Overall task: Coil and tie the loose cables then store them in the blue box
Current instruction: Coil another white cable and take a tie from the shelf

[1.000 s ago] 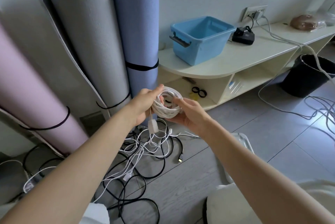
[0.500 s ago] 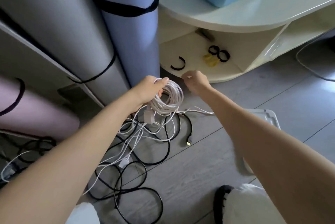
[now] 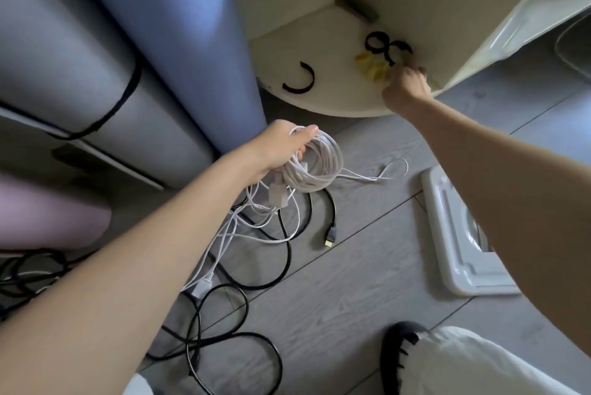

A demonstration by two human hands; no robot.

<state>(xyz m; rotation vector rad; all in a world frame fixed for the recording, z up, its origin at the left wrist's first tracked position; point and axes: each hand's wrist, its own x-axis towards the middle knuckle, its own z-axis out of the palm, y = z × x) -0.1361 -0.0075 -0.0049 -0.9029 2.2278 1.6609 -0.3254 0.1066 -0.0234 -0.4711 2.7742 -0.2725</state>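
My left hand grips a coiled white cable just above the floor, and a white plug hangs from the coil. My right hand reaches into the low shelf, its fingertips at the black strap rings and yellow ties; its fingers are hidden from view. One open black strap lies further left on the shelf. Loose black and white cables sprawl on the floor under my left arm. The blue box is out of view.
Rolled mats stand at the left: grey, blue, pink. A white plastic lid lies on the grey floor under my right arm. My knee in white cloth fills the bottom right.
My head has tilted down, so the blue box left the view. My right hand let go of the coil and moved right along the shelf to the straps. My left hand keeps the coil.
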